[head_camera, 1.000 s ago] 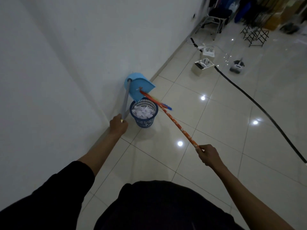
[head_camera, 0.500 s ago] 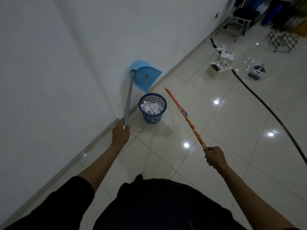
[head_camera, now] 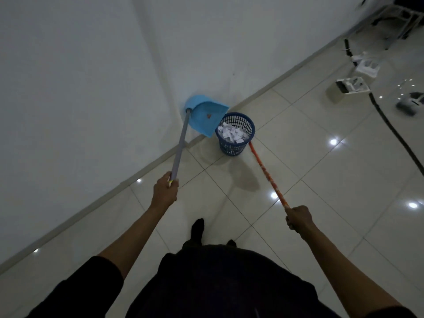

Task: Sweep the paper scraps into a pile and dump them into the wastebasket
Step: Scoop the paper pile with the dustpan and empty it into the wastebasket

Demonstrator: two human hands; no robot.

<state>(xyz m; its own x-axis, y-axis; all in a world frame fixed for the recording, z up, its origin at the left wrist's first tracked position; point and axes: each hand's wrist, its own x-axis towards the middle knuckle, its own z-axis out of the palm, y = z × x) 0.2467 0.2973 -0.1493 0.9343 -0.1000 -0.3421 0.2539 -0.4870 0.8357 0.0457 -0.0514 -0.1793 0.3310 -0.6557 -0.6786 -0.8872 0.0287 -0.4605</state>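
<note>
A blue mesh wastebasket (head_camera: 236, 146) stands on the tiled floor near the wall, filled with white paper scraps (head_camera: 231, 133). My left hand (head_camera: 165, 191) grips the end of the grey handle of a light blue dustpan (head_camera: 204, 117), which hangs just left of the basket's rim with its pan facing me. My right hand (head_camera: 298, 218) holds the end of an orange broom handle (head_camera: 267, 175). That handle runs up to the basket's right side, where its far end is hidden behind the basket.
A white wall (head_camera: 91, 76) and its grey baseboard run diagonally on the left. A black cable (head_camera: 397, 131) crosses the floor at the right. Small white devices (head_camera: 351, 87) and a chair frame (head_camera: 399, 17) stand at the far right. My foot (head_camera: 197, 229) is below the basket.
The dustpan has come down and now hangs beside the basket's rim. The broom has swung down, its far end now behind the basket's right side. The view has moved closer.
</note>
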